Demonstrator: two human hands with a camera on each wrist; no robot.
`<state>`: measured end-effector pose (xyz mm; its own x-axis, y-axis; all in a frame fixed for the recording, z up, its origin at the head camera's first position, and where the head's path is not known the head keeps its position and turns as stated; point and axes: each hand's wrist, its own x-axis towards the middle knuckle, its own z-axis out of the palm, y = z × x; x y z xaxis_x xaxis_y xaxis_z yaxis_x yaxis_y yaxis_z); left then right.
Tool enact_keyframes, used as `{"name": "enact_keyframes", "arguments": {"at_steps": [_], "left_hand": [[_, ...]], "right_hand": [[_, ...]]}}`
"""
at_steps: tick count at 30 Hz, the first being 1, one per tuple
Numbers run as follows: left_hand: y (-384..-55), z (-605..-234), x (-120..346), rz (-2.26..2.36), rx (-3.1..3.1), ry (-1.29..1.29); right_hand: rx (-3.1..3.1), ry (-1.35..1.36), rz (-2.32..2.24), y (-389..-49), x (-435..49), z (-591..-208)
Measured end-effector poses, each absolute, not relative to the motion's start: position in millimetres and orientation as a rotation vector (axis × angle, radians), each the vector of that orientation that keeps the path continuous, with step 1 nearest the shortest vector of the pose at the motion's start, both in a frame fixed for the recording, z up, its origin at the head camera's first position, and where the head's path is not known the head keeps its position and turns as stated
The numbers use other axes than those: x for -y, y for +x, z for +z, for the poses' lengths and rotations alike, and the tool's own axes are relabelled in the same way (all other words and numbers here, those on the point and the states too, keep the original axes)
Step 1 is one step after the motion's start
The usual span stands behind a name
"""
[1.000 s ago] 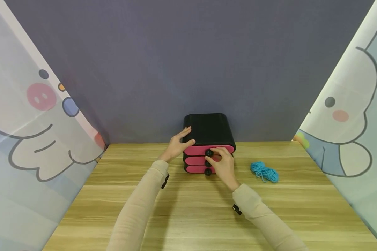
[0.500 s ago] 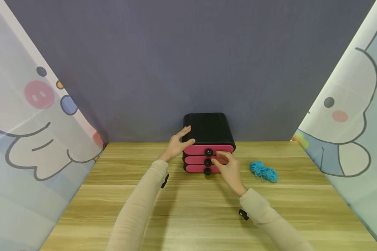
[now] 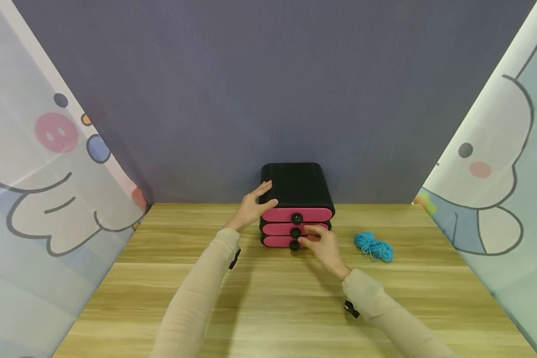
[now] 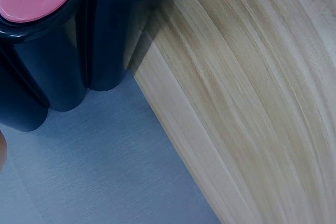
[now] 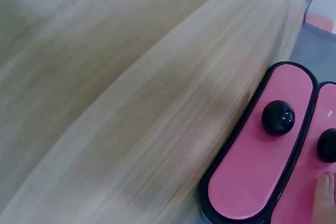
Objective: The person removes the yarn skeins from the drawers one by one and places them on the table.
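Observation:
A small black drawer cabinet [image 3: 296,184] with three pink drawer fronts stands against the back wall, all its drawers closed. Each front carries a round black knob. My left hand [image 3: 250,208] rests on the cabinet's upper left edge, fingers straight and thumb along the front of the top. At the middle drawer's knob [image 3: 295,232], my right hand [image 3: 324,247] has thumb and forefinger spread just to its right. In the right wrist view a fingertip [image 5: 324,198] shows just below the middle knob [image 5: 328,145], and the bottom knob [image 5: 278,118] stands untouched.
A bundle of blue cord [image 3: 373,246] lies on the wooden table [image 3: 277,308] to the right of the cabinet. A dark grey panel [image 3: 206,99] rises behind, and printed cartoon panels flank both sides.
My right hand has let go of the top drawer's knob and moved down and slightly right, to the middle knob. The left hand has stayed on the cabinet.

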<state>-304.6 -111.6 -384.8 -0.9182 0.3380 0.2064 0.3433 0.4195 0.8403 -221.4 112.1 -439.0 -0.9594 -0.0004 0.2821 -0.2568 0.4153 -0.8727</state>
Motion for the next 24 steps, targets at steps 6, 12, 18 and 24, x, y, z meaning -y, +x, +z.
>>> {"name": "enact_keyframes", "arguments": {"at_steps": [6, 12, 18, 24], "left_hand": [[-305, -388, 111, -1.553, 2.656, -0.624], [-304, -387, 111, -1.550, 2.647, -0.630], [-303, -386, 111, -1.560, 2.637, -0.632], [-304, -386, 110, -1.579, 2.616, -0.643]], "right_hand": [[2.422, 0.195, 1.593, -227, -105, -446], [2.380, 0.185, 1.556, -227, -95, -450], [2.349, 0.185, 1.444, -226, -86, -449], [2.354, 0.140, 1.361, -226, -83, -448]]}}
